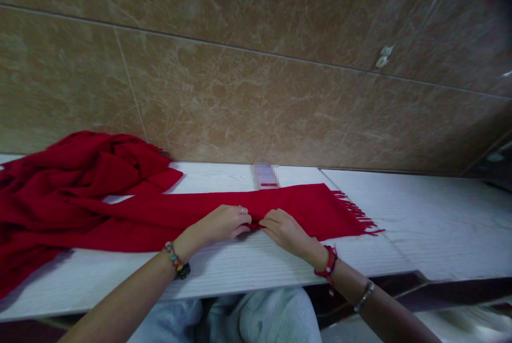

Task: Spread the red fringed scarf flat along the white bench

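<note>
A long red scarf (pixel 308 207) with a fringed right end lies stretched along the white table. My left hand (pixel 228 223), with a ring and a beaded bracelet, pinches the scarf's near edge around its middle. Just right of it, my right hand (pixel 286 231) grips the same edge, its fingers closed on the cloth. The fingertips of both hands almost meet, and the fabric is slightly gathered between them. Toward the left, the scarf runs into a loose heap of red cloth (pixel 100 167).
A brown marbled tile wall (pixel 240 103) rises behind the white table (pixel 420 215). Beyond the scarf, a small blurred card-like item (pixel 265 176) sits against the wall. The table's near edge is close above my lap (pixel 276 316). A socket-like fitting (pixel 384 57) is on the wall.
</note>
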`<act>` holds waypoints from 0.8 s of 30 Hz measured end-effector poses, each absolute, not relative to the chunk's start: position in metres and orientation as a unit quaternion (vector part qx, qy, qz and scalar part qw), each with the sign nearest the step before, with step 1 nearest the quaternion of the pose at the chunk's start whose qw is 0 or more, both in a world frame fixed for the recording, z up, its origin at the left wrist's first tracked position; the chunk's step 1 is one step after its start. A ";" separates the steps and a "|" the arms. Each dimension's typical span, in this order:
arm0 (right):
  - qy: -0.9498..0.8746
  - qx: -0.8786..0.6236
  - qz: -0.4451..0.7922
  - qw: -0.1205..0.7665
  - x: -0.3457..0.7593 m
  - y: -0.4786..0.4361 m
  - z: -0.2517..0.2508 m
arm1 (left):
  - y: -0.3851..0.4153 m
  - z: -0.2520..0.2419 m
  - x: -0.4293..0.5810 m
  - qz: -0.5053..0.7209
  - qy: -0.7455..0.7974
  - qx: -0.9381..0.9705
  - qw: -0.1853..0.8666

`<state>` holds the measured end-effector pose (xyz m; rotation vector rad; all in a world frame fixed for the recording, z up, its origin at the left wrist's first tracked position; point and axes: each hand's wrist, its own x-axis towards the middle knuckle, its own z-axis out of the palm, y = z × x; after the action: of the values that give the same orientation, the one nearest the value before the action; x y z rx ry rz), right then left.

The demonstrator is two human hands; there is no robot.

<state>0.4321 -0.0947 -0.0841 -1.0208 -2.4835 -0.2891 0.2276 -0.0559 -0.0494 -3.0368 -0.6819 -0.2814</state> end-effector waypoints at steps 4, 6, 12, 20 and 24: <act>-0.896 -0.381 -0.147 0.174 0.430 -0.112 -0.086 | -0.058 -0.050 0.224 -0.082 -0.204 -0.975 -0.015; -0.887 -0.403 -0.154 0.161 0.428 -0.123 -0.089 | -0.059 -0.049 0.222 -0.069 -0.197 -0.977 -0.032; -0.875 -0.436 -0.134 0.159 0.425 -0.134 -0.093 | -0.051 -0.049 0.236 -0.097 -0.182 -0.976 -0.065; -0.874 -0.442 -0.114 0.164 0.426 -0.131 -0.094 | 0.000 -0.061 0.256 -0.030 -0.208 -0.976 -0.052; -0.872 -0.450 -0.104 0.162 0.426 -0.132 -0.092 | 0.015 -0.067 0.254 -0.063 -0.299 -0.952 -0.023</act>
<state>0.4260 -0.1317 -0.0920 -1.2830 -2.4889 -0.2960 0.2541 0.0151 -0.0669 -3.0345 -0.9531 -0.2004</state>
